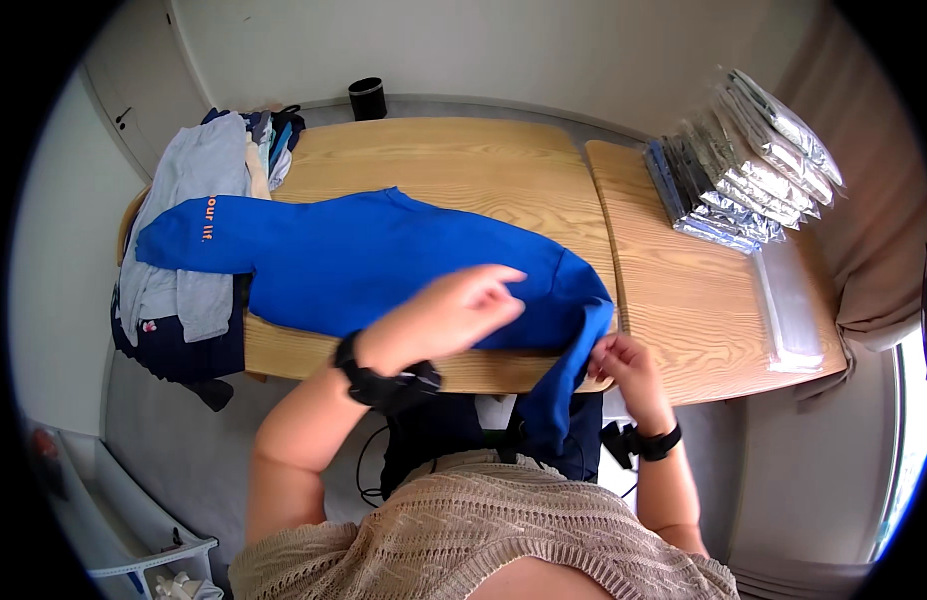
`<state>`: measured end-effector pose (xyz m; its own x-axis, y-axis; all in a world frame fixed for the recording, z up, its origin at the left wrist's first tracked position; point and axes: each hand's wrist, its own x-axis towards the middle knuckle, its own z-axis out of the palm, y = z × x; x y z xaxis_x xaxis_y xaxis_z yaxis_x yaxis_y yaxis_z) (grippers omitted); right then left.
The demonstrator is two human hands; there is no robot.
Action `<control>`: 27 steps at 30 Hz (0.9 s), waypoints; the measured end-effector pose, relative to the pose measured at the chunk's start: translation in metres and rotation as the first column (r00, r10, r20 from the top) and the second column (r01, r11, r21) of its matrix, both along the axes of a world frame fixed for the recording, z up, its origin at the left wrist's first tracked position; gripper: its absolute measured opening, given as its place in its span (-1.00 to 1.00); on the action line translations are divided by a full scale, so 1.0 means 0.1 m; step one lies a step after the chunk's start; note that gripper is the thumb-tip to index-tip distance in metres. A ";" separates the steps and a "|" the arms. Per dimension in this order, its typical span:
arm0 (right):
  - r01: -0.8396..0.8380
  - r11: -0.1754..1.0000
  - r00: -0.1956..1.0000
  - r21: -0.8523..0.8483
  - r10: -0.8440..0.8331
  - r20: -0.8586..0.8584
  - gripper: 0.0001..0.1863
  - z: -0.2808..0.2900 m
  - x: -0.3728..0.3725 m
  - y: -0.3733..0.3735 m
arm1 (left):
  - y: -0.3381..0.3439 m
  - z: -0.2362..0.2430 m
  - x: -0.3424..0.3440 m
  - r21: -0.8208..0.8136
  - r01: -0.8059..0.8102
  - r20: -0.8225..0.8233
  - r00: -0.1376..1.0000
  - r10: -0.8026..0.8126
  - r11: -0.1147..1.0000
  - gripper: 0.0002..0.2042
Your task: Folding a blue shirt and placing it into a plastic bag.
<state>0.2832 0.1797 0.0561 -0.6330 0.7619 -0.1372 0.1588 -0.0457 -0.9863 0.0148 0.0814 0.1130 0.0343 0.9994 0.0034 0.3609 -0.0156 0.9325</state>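
A blue sweatshirt (333, 260) with orange lettering on one sleeve lies spread across the wooden table (463, 150). Its lettered end rests over a pile of clothes at the left. At the right, the other sleeve bends toward me and hangs over the table's near edge. My right hand (628, 368) pinches the edge of this sleeve near the table corner. Above the sweatshirt's right half is my left hand (468, 312), blurred by motion, its index finger stretched and the others loosely bent. Nothing shows in it.
Grey clothing (198, 165) tops the pile at the left. A second table (673, 290) adjoins on the right, bearing a tall stack of bagged garments (753, 160) and flat clear plastic bags (788, 310). A black bin (367, 100) stands behind; a white container (133, 530) is at lower left.
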 end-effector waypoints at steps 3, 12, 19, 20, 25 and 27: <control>-0.063 0.995 0.998 0.083 0.064 -0.008 -0.88 0.44 -0.30 0.22 | -0.51 -0.16 -0.73 0.127 -0.435 -0.108 0.887 0.448 0.891 -0.67; -0.628 0.778 0.699 0.007 0.560 0.445 -0.64 1.04 -2.42 0.84 | -1.82 -1.06 -1.91 0.196 -0.852 -0.238 0.439 0.866 0.485 -0.49; -0.445 0.893 0.815 0.062 0.376 0.441 -0.78 0.04 -4.12 1.04 | -1.87 -1.32 -2.00 0.152 -0.789 -0.223 0.560 0.798 0.596 -0.53; -0.505 0.842 0.773 0.190 0.343 0.534 -0.77 -0.09 -4.25 1.11 | -1.86 -1.36 -2.04 0.152 -0.774 -0.234 0.576 0.784 0.614 -0.53; -0.641 0.565 0.689 0.520 0.125 0.714 -0.71 -0.49 -4.25 1.16 | -1.71 -1.23 -2.02 0.132 -0.749 -0.311 0.590 0.745 0.649 -0.59; -0.621 0.730 0.645 0.285 0.268 0.716 -0.64 -0.38 -4.22 0.95 | -1.87 -1.19 -2.03 0.236 -0.763 -0.379 0.498 0.780 0.602 -0.67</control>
